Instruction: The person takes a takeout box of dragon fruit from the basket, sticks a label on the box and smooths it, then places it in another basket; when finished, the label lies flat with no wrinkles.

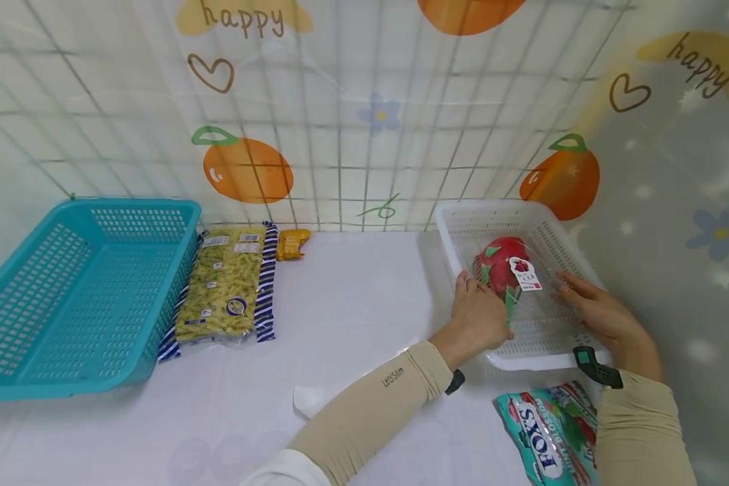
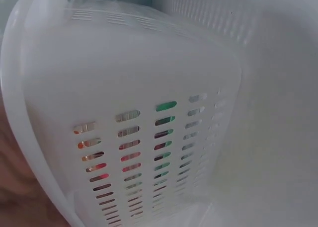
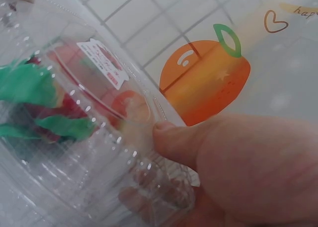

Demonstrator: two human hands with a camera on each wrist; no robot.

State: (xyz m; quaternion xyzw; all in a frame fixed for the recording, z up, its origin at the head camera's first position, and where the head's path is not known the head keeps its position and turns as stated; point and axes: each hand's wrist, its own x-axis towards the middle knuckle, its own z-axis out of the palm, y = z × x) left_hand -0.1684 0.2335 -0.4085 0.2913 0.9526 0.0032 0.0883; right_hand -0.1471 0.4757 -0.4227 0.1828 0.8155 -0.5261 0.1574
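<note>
In the head view, a clear plastic box (image 1: 542,304) sits low inside a white perforated basket (image 1: 571,361), its bottom hard to make out. A red dragon fruit (image 1: 504,260) with green leaf tips and a white label shows through the plastic. My right hand (image 1: 607,317) grips the box's right side; the right wrist view has the thumb (image 3: 174,137) on top and fingers seen through the plastic below. On the left side, my left hand (image 1: 478,317) holds the box beside the basket's rim, its fingertips partly hidden. The left wrist view is mostly basket wall (image 2: 124,68).
A teal basket (image 1: 148,337) stands at the left. Beside it lie a bag of yellow spiral pasta (image 1: 225,283) and a small orange packet (image 1: 291,244). A green FOX'S candy bag (image 1: 547,432) lies in front of the white basket. A patterned curtain over a grid closes the back.
</note>
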